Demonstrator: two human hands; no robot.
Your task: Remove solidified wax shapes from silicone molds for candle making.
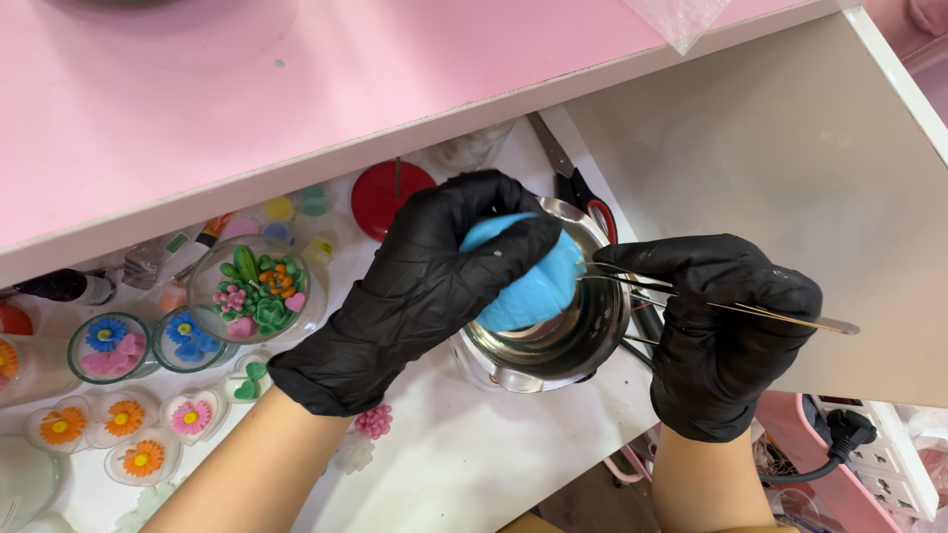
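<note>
My left hand [434,276], in a black glove, squeezes a soft blue mould [538,281] and holds it tilted over a shiny metal pot [583,341]. My right hand [726,316], also gloved in black, grips long metal tweezers [780,316] whose tips reach left to the blue mould at the pot's rim. The pot stands on a white work surface [464,464] below a pink shelf [247,89].
To the left stand glass jars and heart-shaped dishes with coloured wax flowers [259,286], plus small bottles. A red round lid [390,192] and red-handled scissors [592,202] lie behind the pot. A power strip with a black plug [859,439] sits at lower right.
</note>
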